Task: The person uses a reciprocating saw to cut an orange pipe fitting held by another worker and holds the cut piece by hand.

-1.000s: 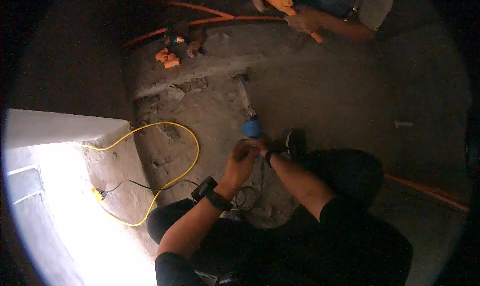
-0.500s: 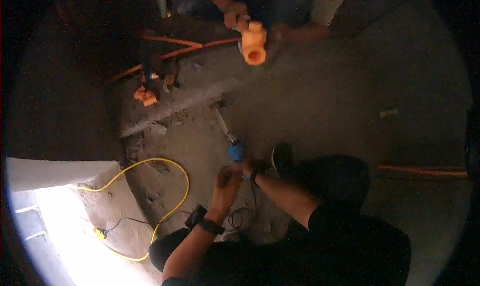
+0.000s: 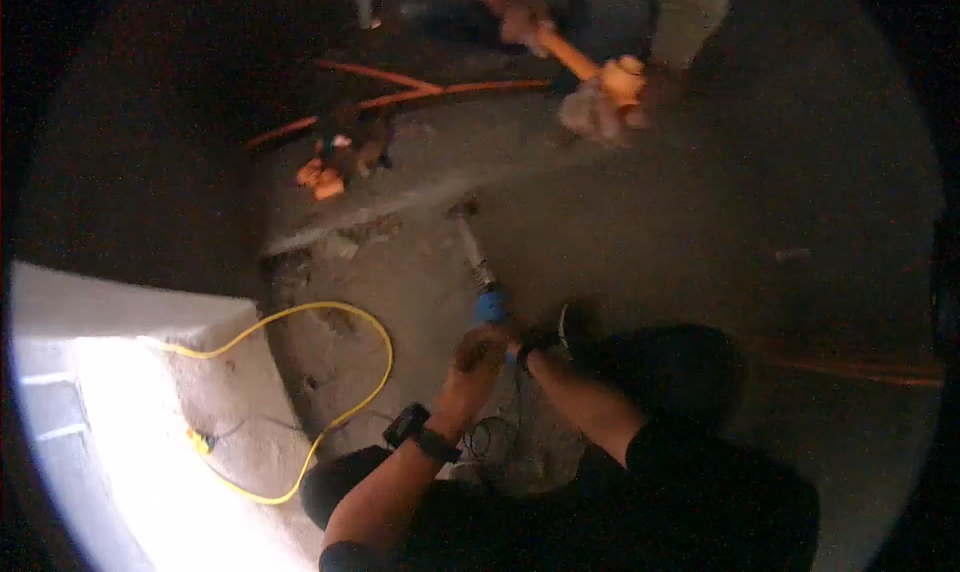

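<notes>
A blue corded power tool (image 3: 490, 306) with a long, slim metal front end points away from me over the dusty floor, its tip near a low concrete ridge. My right hand (image 3: 510, 339) is wrapped round the tool's rear part. Right beside it, my left hand (image 3: 480, 350) has curled fingers against the back of the tool; shadow and blur hide what they grip. A thin dark cord (image 3: 487, 435) hangs loosely below my hands. Opposite me, a co-worker holds an orange pipe (image 3: 570, 54) with an orange fitting (image 3: 622, 80) on its end, using both hands.
A yellow cable (image 3: 388, 357) loops over the floor at left, beside a brightly lit pale wall edge (image 3: 250, 362). Orange pipes (image 3: 430, 88) lie past the ridge (image 3: 340, 230), near orange fittings (image 3: 322, 179). More thin orange lengths (image 3: 850, 368) lie at far right.
The view has shifted slightly. The co-worker's orange fitting has swung to the right, and their other hand is now at it. My left hand has come closer to the blue tool's rear.
</notes>
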Motion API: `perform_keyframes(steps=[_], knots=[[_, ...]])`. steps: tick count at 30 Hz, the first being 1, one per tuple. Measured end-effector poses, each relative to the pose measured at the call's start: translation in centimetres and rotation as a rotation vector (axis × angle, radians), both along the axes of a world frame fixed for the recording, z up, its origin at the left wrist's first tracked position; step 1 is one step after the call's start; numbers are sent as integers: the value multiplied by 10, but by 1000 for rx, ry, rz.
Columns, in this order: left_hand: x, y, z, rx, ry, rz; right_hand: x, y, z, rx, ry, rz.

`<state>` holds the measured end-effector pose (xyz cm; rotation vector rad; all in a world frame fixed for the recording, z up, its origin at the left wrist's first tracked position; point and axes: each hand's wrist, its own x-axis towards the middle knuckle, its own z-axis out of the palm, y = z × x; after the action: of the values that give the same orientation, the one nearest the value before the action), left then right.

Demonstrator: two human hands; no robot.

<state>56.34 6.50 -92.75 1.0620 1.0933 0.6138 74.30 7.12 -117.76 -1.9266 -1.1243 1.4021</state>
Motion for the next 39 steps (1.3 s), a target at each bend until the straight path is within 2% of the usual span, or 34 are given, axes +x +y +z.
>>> perform_keyframes(steps=[2, 5, 7, 12, 14, 20, 22, 24, 26, 27, 29, 32, 36, 39], knots=[[3, 2, 16, -55, -214, -5, 5, -1, 7, -27, 139, -22], [4, 6, 18, -65, -117, -29, 9, -3, 8, -67, 239, -45], [4, 3, 7, -52, -136, 9, 6, -2, 5, -79, 258, -58], [7, 5, 15, -13, -129, 14, 7, -4, 0, -113, 317, -85], [5, 3, 16, 41, -268, 41, 6, -8, -3, -135, 363, -101], [11, 3, 6, -55, -343, 91, 12, -8, -10, -246, 571, -138], [13, 3, 6, -94, -291, 101, 12, -5, -3, -286, 628, -129], [14, 4, -1, -130, -246, 98, 2, 3, 23, -149, 396, -350], [12, 7, -9, 477, 83, -112, 0, 5, 33, -89, 271, -250], [13, 8, -3, 483, 74, -120, 2, 6, 35, -54, 211, -203], [14, 8, 12, -123, -123, 30, 1, 6, 38, -16, 111, -122], [12, 4, -7, 46, -56, -30, -1, 7, 44, 11, -43, -3], [11, 6, 1, 52, -47, -61, -8, 11, 90, 0, -266, 194], [9, 5, 3, 7, -132, -73, -13, 19, 132, 32, -389, 321]])
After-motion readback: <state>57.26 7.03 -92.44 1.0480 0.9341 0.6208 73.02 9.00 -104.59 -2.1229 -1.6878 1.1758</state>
